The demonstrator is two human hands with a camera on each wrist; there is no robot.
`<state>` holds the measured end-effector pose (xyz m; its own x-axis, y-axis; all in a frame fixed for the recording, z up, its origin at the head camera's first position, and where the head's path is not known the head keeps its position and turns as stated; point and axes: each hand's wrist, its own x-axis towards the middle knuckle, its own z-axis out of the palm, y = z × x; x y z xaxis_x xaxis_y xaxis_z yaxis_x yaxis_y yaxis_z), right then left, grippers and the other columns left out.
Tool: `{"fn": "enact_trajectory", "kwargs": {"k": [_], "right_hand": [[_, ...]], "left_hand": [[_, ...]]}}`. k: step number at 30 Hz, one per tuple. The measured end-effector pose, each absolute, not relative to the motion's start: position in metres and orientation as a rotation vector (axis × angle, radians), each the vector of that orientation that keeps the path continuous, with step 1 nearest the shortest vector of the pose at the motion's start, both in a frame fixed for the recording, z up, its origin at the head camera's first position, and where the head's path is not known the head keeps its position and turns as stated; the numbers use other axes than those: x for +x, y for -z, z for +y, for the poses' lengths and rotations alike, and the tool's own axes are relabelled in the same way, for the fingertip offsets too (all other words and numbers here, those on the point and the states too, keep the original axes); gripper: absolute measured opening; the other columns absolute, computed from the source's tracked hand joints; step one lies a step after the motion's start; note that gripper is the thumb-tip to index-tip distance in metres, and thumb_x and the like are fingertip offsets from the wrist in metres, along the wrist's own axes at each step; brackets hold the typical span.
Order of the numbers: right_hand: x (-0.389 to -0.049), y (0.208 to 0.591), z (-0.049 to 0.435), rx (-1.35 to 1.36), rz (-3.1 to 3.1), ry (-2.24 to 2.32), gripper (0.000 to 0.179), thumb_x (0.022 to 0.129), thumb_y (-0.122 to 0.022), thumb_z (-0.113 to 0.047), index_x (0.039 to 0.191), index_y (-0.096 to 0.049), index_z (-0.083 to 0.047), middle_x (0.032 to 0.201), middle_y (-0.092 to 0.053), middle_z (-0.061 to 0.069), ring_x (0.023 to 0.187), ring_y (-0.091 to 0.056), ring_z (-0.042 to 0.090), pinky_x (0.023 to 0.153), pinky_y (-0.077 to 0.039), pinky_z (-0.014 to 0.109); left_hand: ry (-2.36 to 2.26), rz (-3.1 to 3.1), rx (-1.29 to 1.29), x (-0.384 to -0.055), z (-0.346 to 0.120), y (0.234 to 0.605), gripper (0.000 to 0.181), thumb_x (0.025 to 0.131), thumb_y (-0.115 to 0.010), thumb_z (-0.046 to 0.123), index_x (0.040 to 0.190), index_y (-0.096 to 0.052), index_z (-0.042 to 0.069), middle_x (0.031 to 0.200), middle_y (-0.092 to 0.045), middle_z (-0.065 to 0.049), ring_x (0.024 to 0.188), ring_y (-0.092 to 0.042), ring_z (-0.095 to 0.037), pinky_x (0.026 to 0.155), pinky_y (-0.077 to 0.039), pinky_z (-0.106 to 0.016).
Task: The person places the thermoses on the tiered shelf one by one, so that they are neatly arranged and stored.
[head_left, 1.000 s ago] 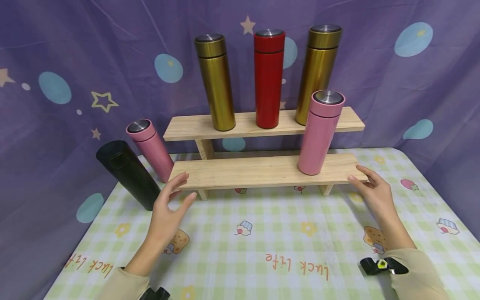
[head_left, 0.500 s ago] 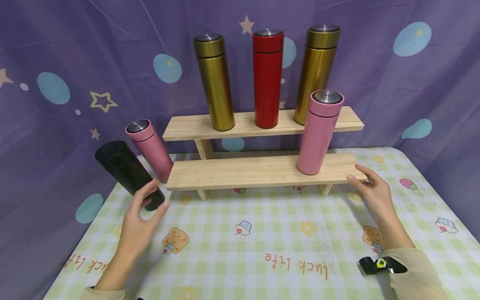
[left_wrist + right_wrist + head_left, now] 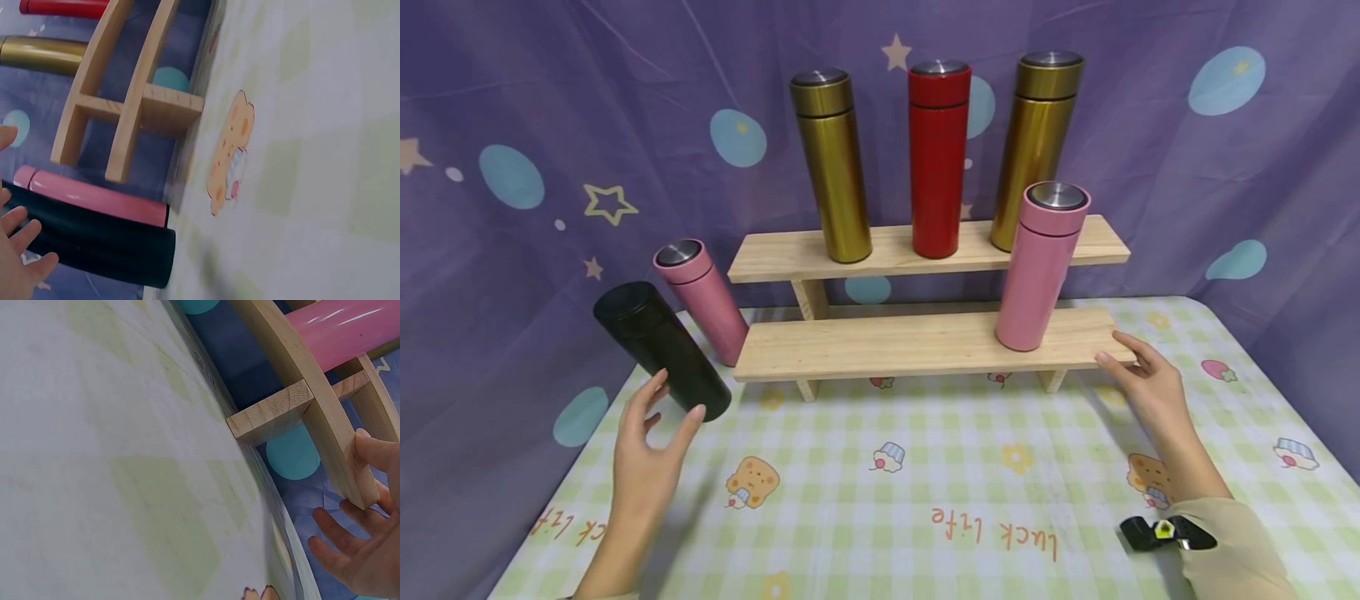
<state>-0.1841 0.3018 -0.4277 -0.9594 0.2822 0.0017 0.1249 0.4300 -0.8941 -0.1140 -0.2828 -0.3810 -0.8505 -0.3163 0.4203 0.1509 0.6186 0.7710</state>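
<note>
My left hand (image 3: 643,475) is in front of the black thermos bottle (image 3: 658,337), thumb and fingers spread apart. In the left wrist view its fingers overlap that bottle's upper part. Behind the black bottle stands a pink thermos bottle (image 3: 707,308), by the left end of a two-tier wooden display rack (image 3: 865,342). My right hand (image 3: 1153,392) holds the right end of the rack's lower board; in the right wrist view the thumb (image 3: 374,450) lies on the board and the fingers curl around its end. Another pink thermos bottle (image 3: 1041,275) stands upright on the lower board's right part.
On the upper board stand a gold thermos bottle (image 3: 835,175), a red thermos bottle (image 3: 938,167) and a second gold thermos bottle (image 3: 1033,150). A checked tablecloth (image 3: 955,475) covers the table. A purple curtain (image 3: 647,100) hangs close behind.
My left hand has moved from the rack's left end, left and toward me, to the front of the black thermos bottle. My right hand and the bottles have stayed in place.
</note>
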Motion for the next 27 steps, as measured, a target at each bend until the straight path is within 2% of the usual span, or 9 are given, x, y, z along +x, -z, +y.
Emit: {"fn": "enact_trajectory", "kwargs": {"k": [3,7,11,15,19,23,27], "right_hand": [[-0.184,0.428,0.302,-0.367,-2.53,-1.557,0.074,0.091,-0.064,-0.053,0.153,-0.039,-0.022,0.16,-0.023,0.014,0.123,-0.05,0.027,0.072,-0.042,0.01],[-0.183,0.429,0.302,-0.362,-2.528,-1.557,0.074,0.091,-0.064,-0.053,0.153,-0.039,-0.022,0.16,-0.024,0.014,0.125,-0.049,0.031,0.073,-0.042,0.01],[-0.182,0.429,0.301,-0.368,-2.521,-1.559,0.073,0.091,-0.064,-0.053,0.153,-0.039,-0.023,0.161,-0.024,0.013,0.121,-0.051,0.021,0.074,-0.041,0.01],[-0.182,0.428,0.301,-0.366,-2.507,-1.572,0.073,0.091,-0.065,-0.052,0.153,-0.04,-0.022,0.16,-0.024,0.014,0.11,-0.052,0.006,0.074,-0.041,0.009],[-0.182,0.428,0.301,-0.357,-2.504,-1.576,0.073,0.091,-0.065,-0.052,0.153,-0.04,-0.022,0.16,-0.025,0.014,0.107,-0.05,0.001,0.074,-0.041,0.009],[-0.183,0.427,0.301,-0.367,-2.521,-1.565,0.073,0.091,-0.064,-0.053,0.153,-0.039,-0.023,0.16,-0.024,0.013,0.12,-0.052,0.018,0.075,-0.041,0.01],[-0.183,0.427,0.3,-0.374,-2.529,-1.565,0.073,0.092,-0.063,-0.054,0.154,-0.038,-0.024,0.161,-0.023,0.012,0.131,-0.045,0.036,0.076,-0.041,0.012]], "left_hand": [[1.191,-2.268,0.178,-0.116,-0.287,0.385,0.07,0.09,-0.074,0.013,0.151,-0.041,0.021,0.15,-0.042,-0.001,0.132,-0.041,-0.008,0.1,-0.031,-0.017],[1.207,-2.243,0.247,-0.119,-0.294,0.388,0.072,0.091,-0.073,0.016,0.153,-0.037,0.023,0.152,-0.039,0.001,0.135,-0.039,-0.012,0.102,-0.031,-0.019],[1.233,-2.231,0.262,-0.123,-0.3,0.389,0.074,0.092,-0.071,0.018,0.155,-0.032,0.026,0.154,-0.035,0.003,0.137,-0.038,-0.014,0.102,-0.031,-0.021],[1.265,-2.202,0.236,-0.13,-0.305,0.391,0.076,0.093,-0.07,0.018,0.156,-0.029,0.024,0.156,-0.033,0.004,0.137,-0.037,-0.014,0.102,-0.03,-0.022],[1.297,-2.174,0.228,-0.136,-0.308,0.394,0.077,0.092,-0.07,0.018,0.156,-0.027,0.023,0.156,-0.033,0.004,0.137,-0.036,-0.013,0.101,-0.031,-0.024],[1.332,-2.16,0.225,-0.142,-0.309,0.396,0.078,0.093,-0.07,0.019,0.157,-0.026,0.026,0.157,-0.032,0.003,0.138,-0.035,-0.014,0.101,-0.03,-0.026],[1.392,-2.144,0.222,-0.15,-0.311,0.397,0.079,0.093,-0.069,0.019,0.157,-0.022,0.028,0.157,-0.031,0.002,0.138,-0.035,-0.017,0.103,-0.03,-0.031]]}}
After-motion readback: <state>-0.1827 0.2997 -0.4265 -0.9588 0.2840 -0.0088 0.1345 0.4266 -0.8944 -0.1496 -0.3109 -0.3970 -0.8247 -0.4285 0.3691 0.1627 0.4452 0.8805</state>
